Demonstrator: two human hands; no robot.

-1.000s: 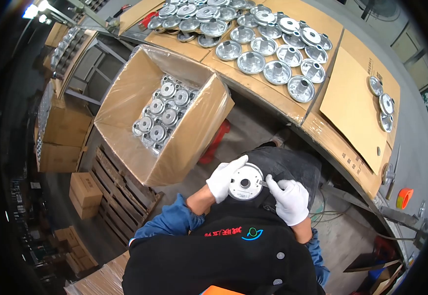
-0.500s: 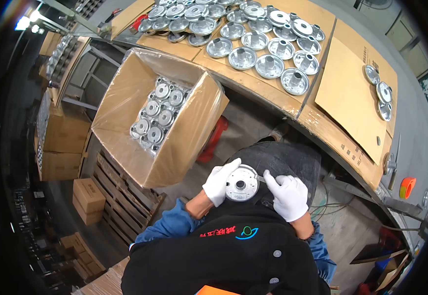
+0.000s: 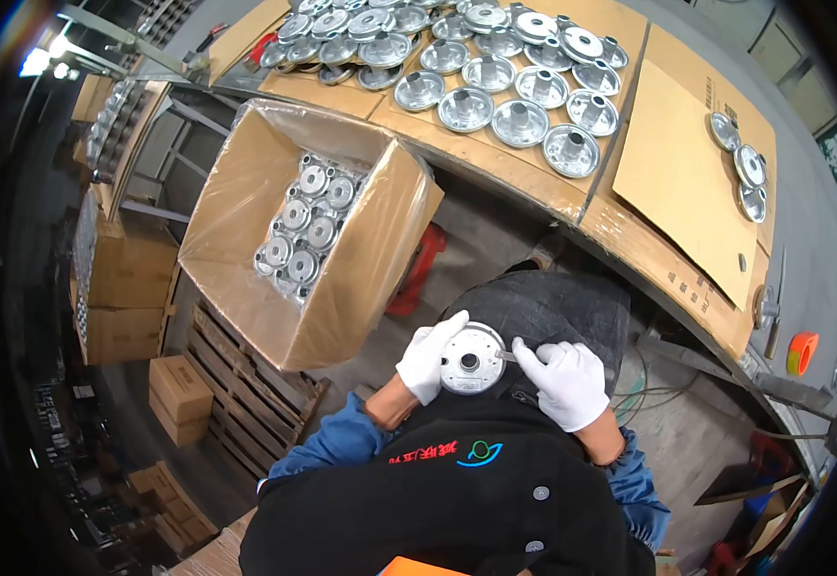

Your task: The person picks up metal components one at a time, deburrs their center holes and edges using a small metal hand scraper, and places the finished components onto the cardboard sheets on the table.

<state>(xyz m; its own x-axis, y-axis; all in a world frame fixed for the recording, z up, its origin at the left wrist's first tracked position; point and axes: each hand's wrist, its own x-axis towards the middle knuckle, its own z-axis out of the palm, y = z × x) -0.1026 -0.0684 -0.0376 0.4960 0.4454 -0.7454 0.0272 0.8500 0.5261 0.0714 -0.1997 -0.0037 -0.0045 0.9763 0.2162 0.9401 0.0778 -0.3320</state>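
In the head view my left hand [image 3: 428,362], in a white glove, grips a round silver metal casting [image 3: 471,374] by its left edge. The casting has a dark centre hole and its flat face is turned up toward me, above my lap. My right hand [image 3: 570,386], also gloved in white, is closed around a thin metal tool whose grey tip [image 3: 506,355] meets the casting's right rim. Most of that tool is hidden in the fingers, so its kind cannot be made out.
A plastic-lined carton [image 3: 361,259] holding several castings stands to the left front. More flanged castings [image 3: 520,123] cover the cardboard-topped table [image 3: 620,245] ahead. An orange tape roll [image 3: 801,353] lies at the right. A wooden pallet [image 3: 245,374] is on the floor at left.
The tool's tip now shows against the casting's right rim, and my right hand has shifted slightly down. My left hand keeps its grip. The whole view has moved a little.
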